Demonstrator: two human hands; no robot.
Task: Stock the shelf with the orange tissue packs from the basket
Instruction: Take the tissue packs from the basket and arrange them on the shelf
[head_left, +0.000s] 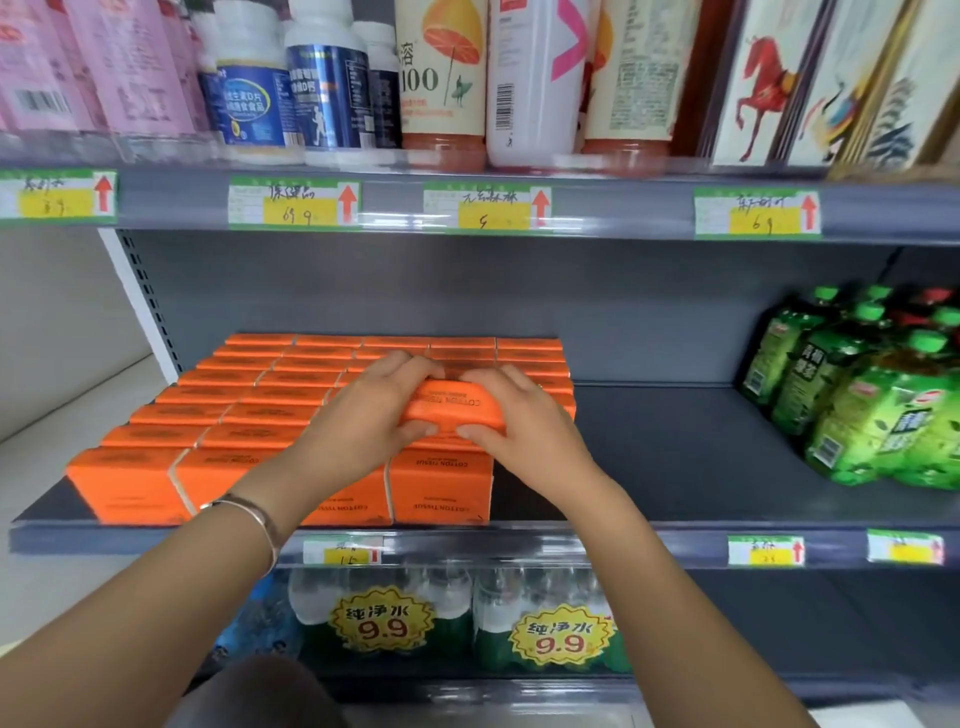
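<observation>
Orange tissue pack (454, 410) is sitting between my two hands, just above the stacked packs (218, 415) on the middle shelf (675, 457), at about 12 o'clock from me. My left hand (374, 410) is gripping its left end, fingers curled over the far edge and thumb pinching the near edge. My right hand (519, 423) is doing the same at the right end.

I am judging the risks this way. Toward 9 o'clock the front-row packs are standing right at the shelf lip, and my left wrist, hanging just over them, could be nudging one off. In the middle I am squeezing a soft pack from both ends and it is bowing, so it may be landing crooked or creased. Toward 3 o'clock the shelf is lying bare, so a pack set on the outer column could be toppling that way. The green bottles (857, 395) are standing well apart.

The pack is lying flat, its long axis running 9 to 3 o'clock and the right end dipping slightly. Its lettering is reading upside down to me, so its printed top is pointing toward 6 o'clock.
</observation>
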